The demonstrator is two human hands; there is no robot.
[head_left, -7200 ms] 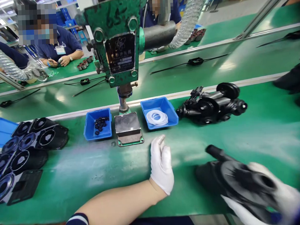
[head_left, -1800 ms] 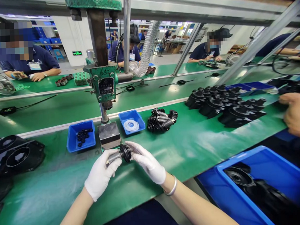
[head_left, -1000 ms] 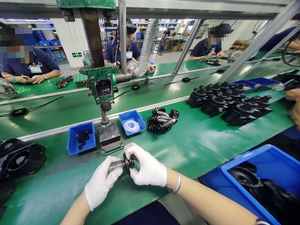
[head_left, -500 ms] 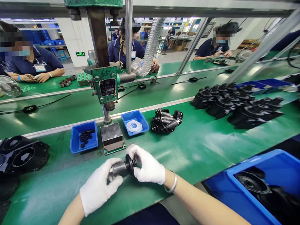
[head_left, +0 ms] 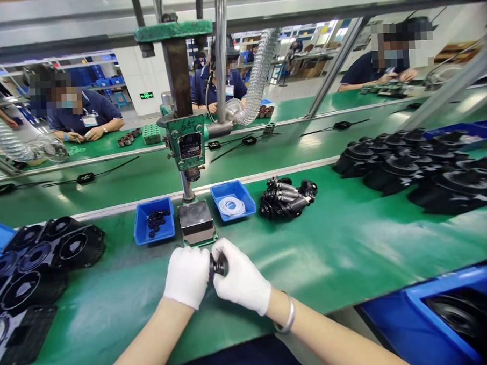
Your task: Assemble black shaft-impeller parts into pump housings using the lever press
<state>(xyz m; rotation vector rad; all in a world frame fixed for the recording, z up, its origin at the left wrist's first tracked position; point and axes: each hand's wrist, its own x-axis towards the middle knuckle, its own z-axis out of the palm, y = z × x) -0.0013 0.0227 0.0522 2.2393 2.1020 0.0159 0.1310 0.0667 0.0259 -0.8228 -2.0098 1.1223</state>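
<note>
Both my hands wear white gloves and hold one black flanged shaft part (head_left: pixel 218 265) low over the bench, just in front of the press base. My left hand (head_left: pixel 188 276) is wrapped in a fist around its shaft, which the glove hides. At the flanged, ringed end, the fingers of my right hand (head_left: pixel 242 279) close around the part. Behind my hands stands a green hand press (head_left: pixel 187 142), its metal anvil block (head_left: pixel 195 219) just beyond the part. Similar black shaft parts (head_left: pixel 286 198) lie piled to the right of the block.
Blue bins flank the block: one with small black rings (head_left: pixel 143 230), one with white rings (head_left: pixel 231 206). Black housings (head_left: pixel 74 246) stand at left and more housings (head_left: pixel 392 165) at right. A big blue crate (head_left: pixel 418 298) sits at lower right. Co-workers (head_left: pixel 83 117) sit across the benches.
My left hand has turned over and gone from loosely cradling the shaft to gripping it in a fist. My right hand stays on the flanged end. The view has shifted left.
</note>
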